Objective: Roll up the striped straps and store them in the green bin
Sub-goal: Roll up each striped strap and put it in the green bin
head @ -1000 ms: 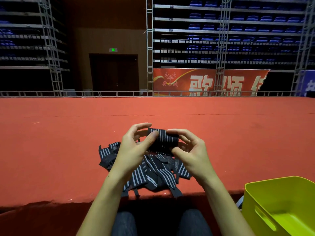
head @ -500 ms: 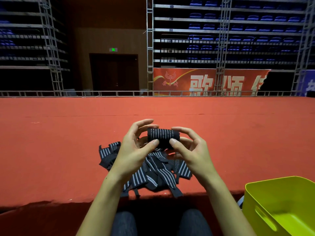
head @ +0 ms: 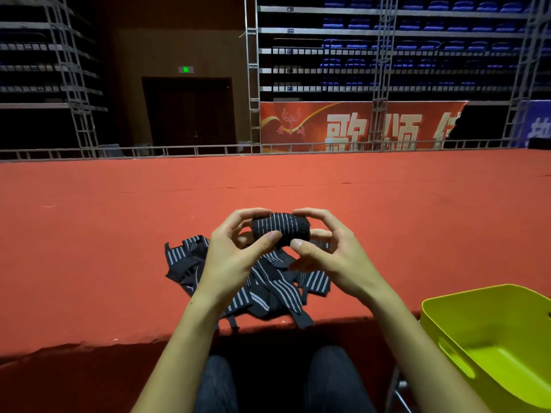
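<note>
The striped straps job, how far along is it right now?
Early, by the look of it. Done: nothing shows in the visible part of the lime-green plastic bin. In hand: one black strap with grey stripes, wound into a tight roll, pinched between the left hand and the right hand. Left: that roll goes to the bin, and the loose heap of striped straps on the red carpeted ledge needs rolling.

Red banner (head: 357,126) reads "歌颂"; further chars cut off.
</note>
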Available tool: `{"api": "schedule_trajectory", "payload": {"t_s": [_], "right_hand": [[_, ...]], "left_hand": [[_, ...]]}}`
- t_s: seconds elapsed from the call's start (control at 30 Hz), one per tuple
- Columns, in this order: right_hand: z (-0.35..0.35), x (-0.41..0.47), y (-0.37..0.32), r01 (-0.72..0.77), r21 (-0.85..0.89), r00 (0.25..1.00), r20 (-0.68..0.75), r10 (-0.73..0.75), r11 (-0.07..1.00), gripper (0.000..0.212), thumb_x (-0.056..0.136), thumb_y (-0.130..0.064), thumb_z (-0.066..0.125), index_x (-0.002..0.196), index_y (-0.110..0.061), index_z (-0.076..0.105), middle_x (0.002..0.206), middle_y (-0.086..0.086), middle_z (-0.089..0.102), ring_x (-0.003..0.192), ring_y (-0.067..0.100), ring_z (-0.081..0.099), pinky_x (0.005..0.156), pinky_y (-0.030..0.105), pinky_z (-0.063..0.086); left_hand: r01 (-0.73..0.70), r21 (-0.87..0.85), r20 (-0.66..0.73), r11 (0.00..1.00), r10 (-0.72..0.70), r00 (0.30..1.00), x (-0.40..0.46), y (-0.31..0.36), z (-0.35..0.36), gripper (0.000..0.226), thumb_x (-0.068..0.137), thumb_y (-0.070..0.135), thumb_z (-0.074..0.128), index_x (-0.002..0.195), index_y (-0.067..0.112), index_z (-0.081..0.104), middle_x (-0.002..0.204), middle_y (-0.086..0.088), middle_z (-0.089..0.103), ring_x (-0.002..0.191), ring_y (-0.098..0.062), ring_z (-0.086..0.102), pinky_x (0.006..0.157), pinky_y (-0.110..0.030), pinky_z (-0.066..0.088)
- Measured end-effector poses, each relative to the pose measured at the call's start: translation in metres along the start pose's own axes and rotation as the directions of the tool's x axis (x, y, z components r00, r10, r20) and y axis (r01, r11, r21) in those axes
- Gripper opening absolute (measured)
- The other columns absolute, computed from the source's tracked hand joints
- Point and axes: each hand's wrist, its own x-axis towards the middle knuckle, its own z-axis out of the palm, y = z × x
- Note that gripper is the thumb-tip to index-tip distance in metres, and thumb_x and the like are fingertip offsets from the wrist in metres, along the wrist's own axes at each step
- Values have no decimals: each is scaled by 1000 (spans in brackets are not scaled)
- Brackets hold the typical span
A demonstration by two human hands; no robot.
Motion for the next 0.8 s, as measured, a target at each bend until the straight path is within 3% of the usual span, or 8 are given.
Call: {"api": "schedule_trajectory", "payload": {"t_s": [0.1, 0.23, 0.33, 0.43, 0.5, 0.57, 0.7, 0.8], "right_hand": [[-20, -1, 6, 29, -87, 1000, 15, -28, 996, 42, 97, -19, 80, 133, -33, 62, 103, 9, 79, 79, 38, 79, 80, 53, 66], [-58, -11, 18, 42, -217, 999, 7, -42, 975, 39, 95, -12, 81, 126, -28, 61, 88, 3, 77, 72, 16, 70, 70, 39, 56], [-97, -23, 33, 11, -309, 1000, -19, -18, 951, 41, 93, -12, 83, 122, -31, 60, 91, 3, 75, 71, 17, 65, 66, 34, 52], [-140, -41, 50, -45, -391, 996, -88, 11, 919, 43, 89, -12, 84, 118, -32, 60, 90, 1, 75, 73, 20, 68, 69, 24, 51], [-169, -56, 59, -91, -424, 990, -134, 37, 901, 42, 88, -13, 84, 117, -31, 59, 89, -1, 74, 72, 23, 68, 69, 24, 51], [-198, -72, 68, -136, -461, 982, -178, 59, 877, 42, 87, -17, 85, 116, -31, 59, 88, -3, 73, 70, 20, 65, 68, 26, 51], [-243, -100, 83, -231, -535, 959, -268, 96, 813, 42, 83, -28, 85, 115, -34, 59, 89, -3, 72, 71, 27, 66, 70, 40, 55], [-268, -116, 96, -306, -573, 938, -318, 137, 761, 41, 78, -37, 81, 113, -37, 58, 89, 0, 72, 68, 27, 64, 70, 45, 56]], "left_hand": [[-6, -11, -1, 1000, 6, 1000, -1, -12, 16, 33, 92, 15, 84, 122, 23, 73, 116, -2, 80, 103, -21, 79, 96, -44, 64], [17, -57, 66, 998, -13, 998, -2, -33, 53, 33, 93, 17, 82, 124, 21, 71, 118, -3, 79, 106, -24, 77, 96, -47, 63], [48, -74, 142, 996, -37, 989, 0, -51, 93, 32, 94, 15, 82, 124, 18, 70, 115, 2, 78, 101, -13, 75, 89, -34, 61], [63, -60, 214, 996, -49, 976, 4, -70, 142, 31, 95, 14, 82, 124, 19, 69, 116, 1, 77, 101, -12, 74, 84, -27, 59], [63, -57, 271, 996, -46, 962, 6, -84, 177, 31, 96, 18, 83, 124, 22, 69, 118, -1, 76, 103, -15, 74, 82, -30, 60], [45, -51, 322, 998, -27, 946, 7, -101, 211, 33, 96, 22, 83, 125, 25, 68, 121, -1, 75, 109, -19, 73, 91, -41, 62], [59, -26, 427, 998, -43, 903, 1, -125, 268, 32, 98, 22, 81, 126, 26, 66, 123, 3, 74, 112, -16, 73, 93, -31, 58], [60, 24, 477, 998, -64, 876, -4, -142, 301, 32, 98, 27, 80, 127, 28, 66, 125, 5, 72, 113, -10, 71, 93, -34, 59]]}}
